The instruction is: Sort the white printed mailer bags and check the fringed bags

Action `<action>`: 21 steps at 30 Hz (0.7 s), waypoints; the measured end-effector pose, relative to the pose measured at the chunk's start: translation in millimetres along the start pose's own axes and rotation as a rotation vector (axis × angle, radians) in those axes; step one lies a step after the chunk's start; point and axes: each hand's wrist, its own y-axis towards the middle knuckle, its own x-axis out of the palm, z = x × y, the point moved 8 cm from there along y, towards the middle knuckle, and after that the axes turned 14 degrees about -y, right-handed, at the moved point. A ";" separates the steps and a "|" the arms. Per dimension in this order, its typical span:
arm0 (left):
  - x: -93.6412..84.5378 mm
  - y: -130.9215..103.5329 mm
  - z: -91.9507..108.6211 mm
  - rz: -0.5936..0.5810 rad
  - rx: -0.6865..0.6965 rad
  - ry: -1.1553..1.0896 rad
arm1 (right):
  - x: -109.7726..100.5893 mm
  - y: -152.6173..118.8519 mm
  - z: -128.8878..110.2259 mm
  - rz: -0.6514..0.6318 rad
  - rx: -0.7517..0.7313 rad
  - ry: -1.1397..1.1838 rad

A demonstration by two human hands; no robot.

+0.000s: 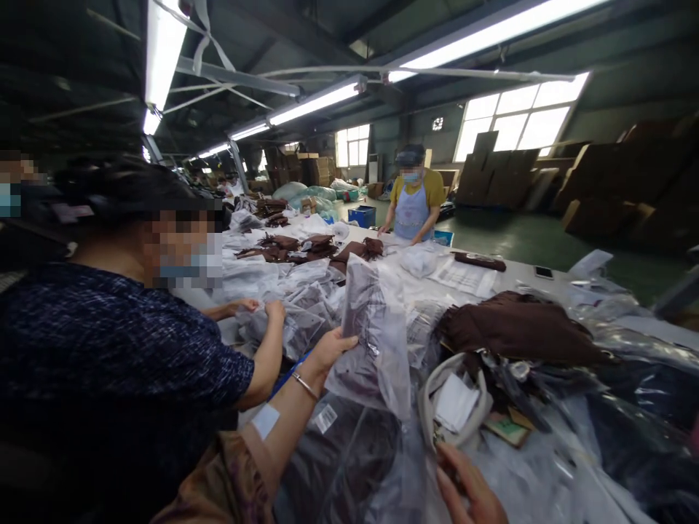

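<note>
My left hand [334,348], with a bangle at the wrist, is closed on the edge of a translucent plastic bag [376,327] with something dark inside. The bag is held up over the worktable. At the lower right, my right hand [470,484] has its fingers bent beside a beige pouch [456,400] with white paper inside; what it grips, if anything, is hidden. A large dark bagged item [349,458] with a white label lies below my left hand. Folded brown fabric [513,327] lies behind the pouch.
On the left, a person in a dark speckled shirt [125,327] reaches over bagged items. Across the table stands a person in a light apron [412,211]. Brown bundles [306,247] lie at the middle, a phone [543,272] at the right and a blue crate [362,216] behind.
</note>
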 end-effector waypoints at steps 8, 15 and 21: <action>22.8 -112.9 -28.6 -0.257 -0.417 -0.055 | -36.5 47.7 -112.7 0.026 -0.606 -0.331; -0.8 -143.8 -62.0 -0.101 -0.437 -0.154 | -10.1 32.5 -138.7 -0.218 -0.701 -0.336; -22.0 -163.7 -85.5 -0.122 -0.439 -0.214 | 2.4 11.6 -135.3 -0.258 -0.657 -0.252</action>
